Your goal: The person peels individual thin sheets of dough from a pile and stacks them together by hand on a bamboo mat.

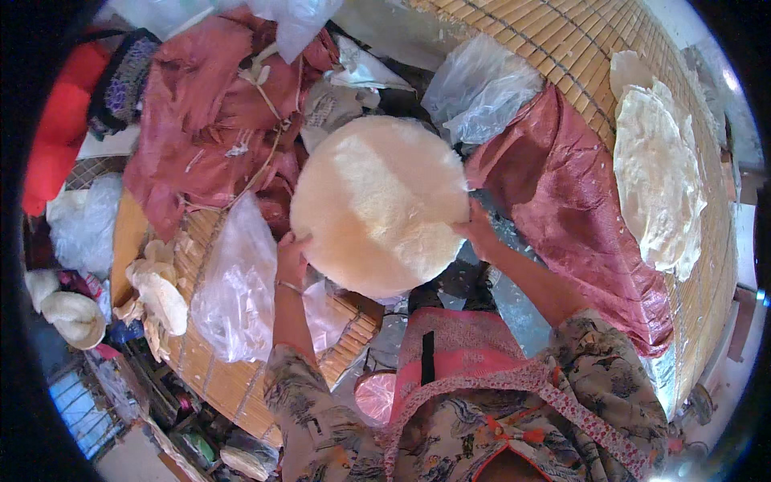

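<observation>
A large round, thin, pale sheet (379, 205), probably a dried rice sheet or wafer, is held up in front of me by its edges. My left hand (293, 256) grips its lower left rim, and my right hand (477, 230) pinches the right rim. Light falls in a bright band across its middle. Below the left hand lies a clear plastic bag (238, 289). Right of the right hand spreads a dark red plastic sheet (566, 211). The fingers behind the disc are partly hidden.
A stack of pale thin sheets (659, 181) lies on a bamboo mat (560, 54) at the right. Red sacking (205, 102) with loose cord is at the upper left. Broken pale pieces (158, 289) rest on the left bamboo mat (211, 379). Another plastic bag (482, 90) sits beyond the disc.
</observation>
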`<state>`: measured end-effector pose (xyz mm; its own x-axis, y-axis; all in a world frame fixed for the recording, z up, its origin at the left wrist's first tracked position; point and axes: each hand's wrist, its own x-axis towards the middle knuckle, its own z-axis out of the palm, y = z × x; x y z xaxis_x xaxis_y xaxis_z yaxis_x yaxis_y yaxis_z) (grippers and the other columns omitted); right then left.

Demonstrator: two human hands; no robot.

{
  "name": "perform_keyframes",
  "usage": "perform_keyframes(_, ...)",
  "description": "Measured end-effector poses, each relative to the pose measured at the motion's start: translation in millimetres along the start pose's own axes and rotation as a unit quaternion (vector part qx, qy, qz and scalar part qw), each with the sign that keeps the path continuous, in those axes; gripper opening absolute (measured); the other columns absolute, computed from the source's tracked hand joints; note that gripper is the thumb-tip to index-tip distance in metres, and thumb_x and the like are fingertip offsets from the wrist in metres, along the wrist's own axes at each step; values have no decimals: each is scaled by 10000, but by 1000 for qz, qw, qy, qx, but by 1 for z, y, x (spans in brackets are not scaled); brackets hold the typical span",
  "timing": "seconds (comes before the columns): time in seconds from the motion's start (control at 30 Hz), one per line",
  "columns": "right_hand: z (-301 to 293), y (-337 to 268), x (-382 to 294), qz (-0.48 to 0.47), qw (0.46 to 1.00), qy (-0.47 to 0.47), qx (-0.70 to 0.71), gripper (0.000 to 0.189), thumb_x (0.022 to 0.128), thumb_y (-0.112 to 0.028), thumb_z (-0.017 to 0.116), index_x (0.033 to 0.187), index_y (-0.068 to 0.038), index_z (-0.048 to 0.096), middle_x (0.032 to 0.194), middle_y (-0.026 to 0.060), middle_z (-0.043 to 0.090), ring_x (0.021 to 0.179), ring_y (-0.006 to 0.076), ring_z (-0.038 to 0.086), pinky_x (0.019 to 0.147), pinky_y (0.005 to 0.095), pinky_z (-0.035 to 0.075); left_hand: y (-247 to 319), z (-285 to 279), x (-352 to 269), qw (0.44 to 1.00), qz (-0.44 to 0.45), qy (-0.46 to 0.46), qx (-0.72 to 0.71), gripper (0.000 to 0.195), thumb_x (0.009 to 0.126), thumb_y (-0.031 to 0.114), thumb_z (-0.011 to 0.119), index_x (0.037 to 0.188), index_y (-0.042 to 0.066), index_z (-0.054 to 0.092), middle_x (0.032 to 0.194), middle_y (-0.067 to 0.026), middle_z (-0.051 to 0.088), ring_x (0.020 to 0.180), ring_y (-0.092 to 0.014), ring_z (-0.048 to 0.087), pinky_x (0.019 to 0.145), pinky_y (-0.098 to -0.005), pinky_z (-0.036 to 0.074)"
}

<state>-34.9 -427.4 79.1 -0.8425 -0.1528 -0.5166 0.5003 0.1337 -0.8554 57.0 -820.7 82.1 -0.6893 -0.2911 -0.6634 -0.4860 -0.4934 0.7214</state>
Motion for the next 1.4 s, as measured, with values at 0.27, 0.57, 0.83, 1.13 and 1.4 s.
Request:
perform_keyframes(0.27, 0, 2, 1, -12, 993, 0, -118, 455, 673, -46, 598, 1082, -29, 398, 1006, 95, 505, 941, 193, 475, 818, 313, 377, -25, 6, 25, 998, 38, 32, -32, 167, 742, 19, 574, 901, -24, 548, 858, -80, 596, 725, -172, 583, 660, -271, 473)
perform_keyframes(0.57, 19, -85, 51, -316, 828, 6, -463, 492, 721, -102, 545, 1162, 4, 352, 1140, 201, 407, 1070, 358, 385, 913, 405, 297, -65, 8, 18, 976, 154, 152, 31, 128, 787, 137, 537, 816, 14, 520, 817, -28, 529, 731, -119, 498, 664, -259, 416)
perform_keyframes(0.83, 114, -129, 216, -380, 797, -118, -454, 414, 833, -338, 417, 1091, -15, 458, 1112, 196, 473, 1029, 364, 447, 868, 416, 362, -162, 48, -83, 978, 63, 198, -35, 265, 831, 185, 495, 1027, 8, 463, 987, -88, 512, 916, -175, 455, 776, -326, 391)
perform_keyframes(1.13, 169, -146, 237, -144, 723, -336, -586, 599, 848, -533, 248, 1176, -50, 384, 1187, 157, 445, 1104, 304, 412, 912, 378, 312, -124, 114, -63, 919, 123, 292, -232, 592, 791, 182, 547, 1265, 40, 221, 1220, -132, 359, 1078, -240, 394, 891, -373, 351)
perform_keyframes(1.4, 162, -138, 252, -125, 816, -326, -461, 626, 837, -561, 295, 1248, -94, 371, 1233, 87, 429, 1116, 214, 396, 937, 330, 306, -117, 103, -55, 928, 106, 339, -111, 553, 792, 133, 533, 1251, 44, 238, 1198, -136, 368, 1066, -240, 401, 885, -353, 360)
